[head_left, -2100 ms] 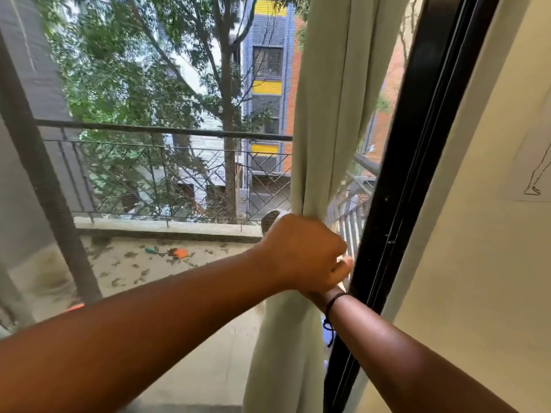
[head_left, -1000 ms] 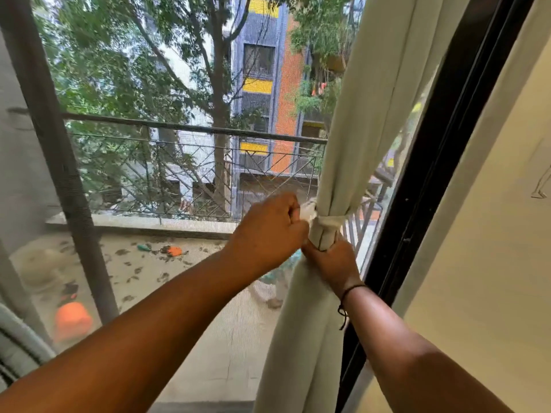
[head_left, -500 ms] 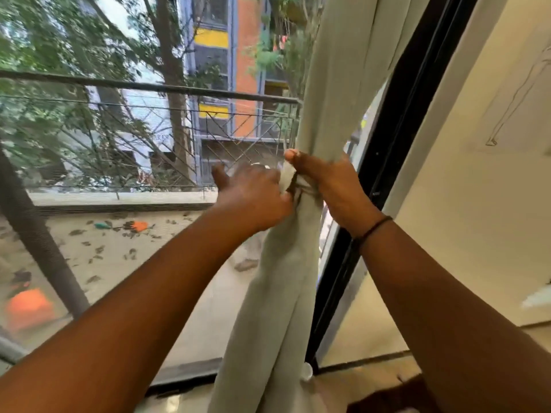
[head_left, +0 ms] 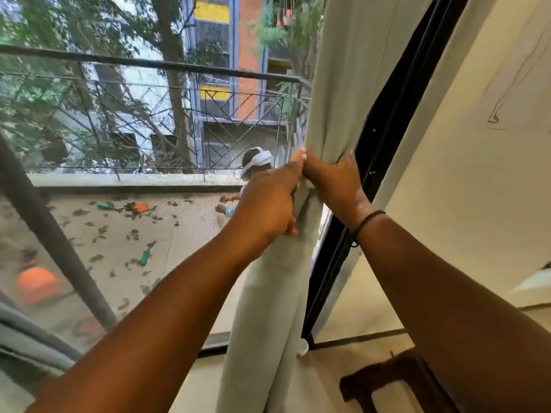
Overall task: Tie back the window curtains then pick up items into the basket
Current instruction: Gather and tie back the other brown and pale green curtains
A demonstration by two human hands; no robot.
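Two hands meet at the gathered curtain (head_left: 301, 234): the left hand (head_left: 268, 204) curls its fingers round the fabric from the left, the right hand (head_left: 331, 181) grips it from the right, close by the black frame (head_left: 384, 120). A second ago a pale tie showed wrapped round the bunch; now the hands cover it and sit higher on the bundle, likely tightening the knot. Tying looks nearly done. No basket is in view.

left hand (head_left: 269, 201) slid onto curtain (head_left: 301, 234), thumb now touching right hand (head_left: 331, 180)
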